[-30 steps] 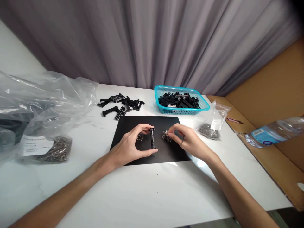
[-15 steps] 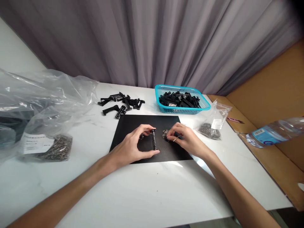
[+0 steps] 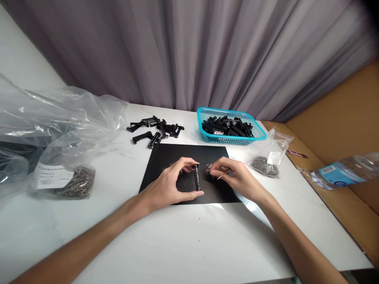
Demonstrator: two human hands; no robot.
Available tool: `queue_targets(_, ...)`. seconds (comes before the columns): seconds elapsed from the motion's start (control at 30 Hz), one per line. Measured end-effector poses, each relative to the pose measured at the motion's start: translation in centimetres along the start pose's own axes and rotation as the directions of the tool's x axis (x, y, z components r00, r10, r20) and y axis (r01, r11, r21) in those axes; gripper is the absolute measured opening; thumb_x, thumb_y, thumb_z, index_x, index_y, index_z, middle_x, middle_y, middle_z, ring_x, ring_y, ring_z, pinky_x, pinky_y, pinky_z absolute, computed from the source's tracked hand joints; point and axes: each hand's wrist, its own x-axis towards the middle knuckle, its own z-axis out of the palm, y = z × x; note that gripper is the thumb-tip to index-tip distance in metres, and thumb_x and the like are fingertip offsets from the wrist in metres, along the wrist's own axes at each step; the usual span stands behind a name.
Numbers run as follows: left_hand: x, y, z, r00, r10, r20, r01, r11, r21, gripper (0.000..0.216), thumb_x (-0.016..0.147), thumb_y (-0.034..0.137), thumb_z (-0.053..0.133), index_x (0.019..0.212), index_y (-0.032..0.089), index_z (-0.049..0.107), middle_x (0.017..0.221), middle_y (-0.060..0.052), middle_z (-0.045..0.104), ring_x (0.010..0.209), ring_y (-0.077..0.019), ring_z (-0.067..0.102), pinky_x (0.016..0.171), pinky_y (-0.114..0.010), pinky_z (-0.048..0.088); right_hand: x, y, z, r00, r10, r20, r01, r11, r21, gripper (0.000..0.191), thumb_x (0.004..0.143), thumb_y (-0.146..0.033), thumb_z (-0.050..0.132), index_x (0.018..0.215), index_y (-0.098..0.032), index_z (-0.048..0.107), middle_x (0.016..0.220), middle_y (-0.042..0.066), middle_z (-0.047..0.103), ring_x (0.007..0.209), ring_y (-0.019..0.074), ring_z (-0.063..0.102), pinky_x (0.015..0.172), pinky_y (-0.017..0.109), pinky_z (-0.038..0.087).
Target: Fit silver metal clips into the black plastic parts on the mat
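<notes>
Over the black mat point(image 3: 166, 156), the left hand point(image 3: 168, 183) pinches a slim black part point(image 3: 197, 177), with the right hand point(image 3: 237, 175) beside a heap of small metal pieces point(image 3: 209, 169).
The part spans the gap between the left hand's thumb and fingertips, far end at the fingers, near end at the thumb, well apart from the right hand. The right hand's fingers curl around a thin rod point(image 3: 223, 173); whether their tips also grip a metal piece, I cannot tell. Farther back on the white bench point(image 3: 177, 240) are loose black parts point(image 3: 154, 139) and a blue basket point(image 3: 231, 139).
</notes>
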Motion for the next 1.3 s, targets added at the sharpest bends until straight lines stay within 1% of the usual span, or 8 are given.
queue_targets(0.13,-0.1,-0.1,0.1,1.0,-0.002,0.006,0.002,1.0,-0.001,0.067,0.077,0.049,0.085,0.13,0.027,0.052,0.125,-0.005,0.067,0.111,-0.0246,0.07,0.101,-0.042,0.059,0.2,-0.1,0.2,0.998,-0.046,-0.051,0.045,0.999,-0.021,0.012,0.098,-0.024,0.064,0.097,-0.023,0.076,0.099,0.004,0.075,0.08,0.0169,0.062,0.069,0.03,0.048)
queue_targets(0.3,-0.1,0.2,0.1,1.0,-0.026,0.012,0.026,1.0,-0.006,0.067,0.076,0.049,0.086,0.13,0.026,0.053,0.124,-0.006,0.068,0.111,-0.0255,0.07,0.101,-0.043,0.059,0.1,0.2,0.7,0.99,-0.014,-0.142,0.022,0.998,0.055,0.018,0.094,-0.03,0.071,0.111,-0.024,0.073,0.091,0.002,0.075,0.071,0.0154,0.061,0.066,0.03,0.048)
queue_targets(0.47,-0.1,0.2,0.1,1.0,-0.018,0.008,0.018,1.0,-0.01,0.068,0.076,0.049,0.086,0.13,0.026,0.053,0.124,-0.006,0.068,0.112,-0.026,0.07,0.101,-0.044,0.059,0.0,-0.2,1.1,0.979,0.054,-0.195,-0.021,0.985,0.172,0.017,0.089,-0.039,0.077,0.089,-0.022,0.078,0.074,0.001,0.071,0.06,0.0136,0.052,0.058,0.029,0.042)
queue_targets(0.6,-0.4,0.4,0.3,1.0,0.017,-0.023,-0.017,1.0,-0.001,0.068,0.076,0.049,0.086,0.131,0.027,0.053,0.122,-0.006,0.068,0.109,-0.0255,0.071,0.098,-0.043,0.06,0.0,-0.5,1.2,0.986,0.085,-0.14,-0.033,0.94,0.341,0.023,0.089,-0.045,0.076,0.091,-0.022,0.077,0.088,0.005,0.077,0.072,0.0182,0.064,0.064,0.032,0.051)
queue_targets(0.7,-0.5,0.6,0.4,0.996,0.061,-0.069,-0.061,0.998,-0.001,0.07,0.075,0.047,0.087,0.133,0.027,0.053,0.124,-0.006,0.068,0.11,-0.025,0.07,0.099,-0.042,0.06,0.0,-0.5,1.1,0.988,0.081,-0.13,-0.025,0.923,0.384,0.02,0.089,-0.043,0.077,0.091,-0.023,0.078,0.094,0.006,0.077,0.08,0.02,0.067,0.068,0.033,0.053)
queue_targets(0.87,-0.7,1.0,0.5,0.975,0.169,-0.142,-0.171,0.985,-0.003,0.071,0.073,0.038,0.09,0.133,0.025,0.054,0.123,-0.006,0.069,0.107,-0.0231,0.07,0.098,-0.038,0.06,-0.4,-1.3,2.1,0.959,-0.015,-0.284,0.108,0.943,0.315,0.007,0.089,-0.032,0.078,0.088,-0.025,0.078,0.091,0.003,0.073,0.072,0.0156,0.06,0.061,0.031,0.045)
queue_targets(1.07,-0.6,1.2,0.5,0.951,0.242,-0.192,-0.239,0.97,0.038,0.071,0.073,0.035,0.091,0.132,0.025,0.054,0.116,-0.004,0.07,0.1,-0.0209,0.069,0.092,-0.035,0.06,-1.0,-2.4,4.4,0.857,-0.245,-0.453,0.305,0.95,0.064,0.007,0.095,-0.023,0.071,0.097,-0.027,0.077,0.095,0.004,0.073,0.079,0.0185,0.064,0.062,0.034,0.047)
queue_targets(1.3,-0.7,1.2,0.6,0.945,0.255,-0.203,-0.25,0.967,0.051,0.069,0.074,0.04,0.09,0.131,0.025,0.055,0.114,-0.005,0.07,0.095,-0.0209,0.069,0.089,-0.036,0.061,-0.8,-2.5,4.9,0.826,-0.284,-0.487,0.307,0.951,-0.034,0.008,0.096,-0.022,0.07,0.098,-0.027,0.074,0.095,0.004,0.072,0.085,0.0203,0.066,0.067,0.036,0.048)
